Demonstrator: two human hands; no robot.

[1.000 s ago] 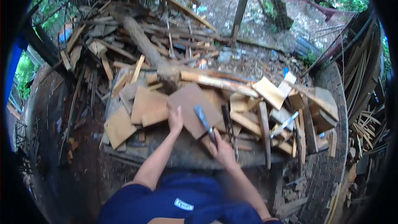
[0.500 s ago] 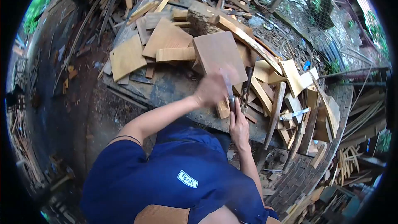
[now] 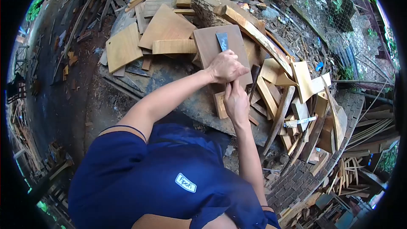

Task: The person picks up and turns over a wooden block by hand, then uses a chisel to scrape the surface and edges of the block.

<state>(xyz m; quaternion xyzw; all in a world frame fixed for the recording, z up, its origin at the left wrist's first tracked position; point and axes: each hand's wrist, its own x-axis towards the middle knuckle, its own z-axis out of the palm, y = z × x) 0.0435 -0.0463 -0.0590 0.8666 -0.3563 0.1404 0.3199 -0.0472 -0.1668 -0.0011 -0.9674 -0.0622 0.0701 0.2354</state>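
Observation:
A flat metal blade point(image 3: 222, 41), wide at its tip, lies over a square brown wooden block point(image 3: 207, 44). My left hand point(image 3: 227, 66) is closed round the tool just behind the blade, above the block. Close below it, my right hand point(image 3: 237, 104) is closed on the rear of the same tool, its fingertips near my left hand. The handle is mostly hidden by my hands. A dark rod point(image 3: 255, 80) leans just right of the block.
The block rests among wood pieces on a worn work surface point(image 3: 169, 97). Pale boards point(image 3: 123, 47) lie to the left. A long rough timber point(image 3: 258, 36) and many offcuts lie to the right, with a white-and-blue tool point(image 3: 300, 122) among them.
My left hand was blurred over the blade and is now closed round the tool. The blade has moved up and left across the block, and my right hand has moved up with it.

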